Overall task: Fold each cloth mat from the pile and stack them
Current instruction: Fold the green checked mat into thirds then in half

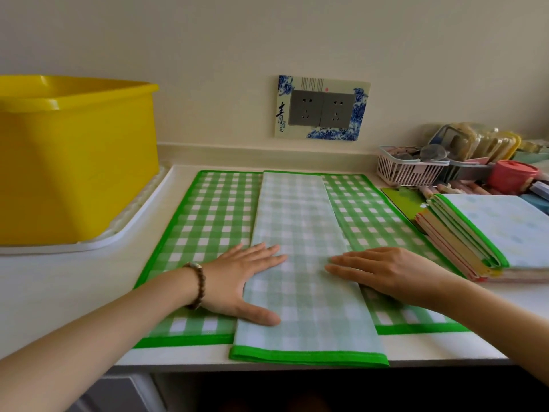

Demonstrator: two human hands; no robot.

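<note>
A green-and-white checked cloth mat [208, 221] lies spread on the white counter. A long, paler checked strip with a green hem [300, 221] lies along its middle, the mat's underside showing. My left hand [243, 281] lies flat on the strip's left edge, fingers spread. My right hand [383, 272] rests flat on its right edge. Neither hand grips anything. A stack of folded mats [490, 233] sits at the right, a pale blue one on top.
A big yellow plastic tub [74, 162] stands on a white tray [124, 233] at the left. A wall socket plate [322, 108] is behind. At the back right are a white basket [410, 171], a pink cup [514, 173] and clutter. The counter's front edge [178, 361] is close.
</note>
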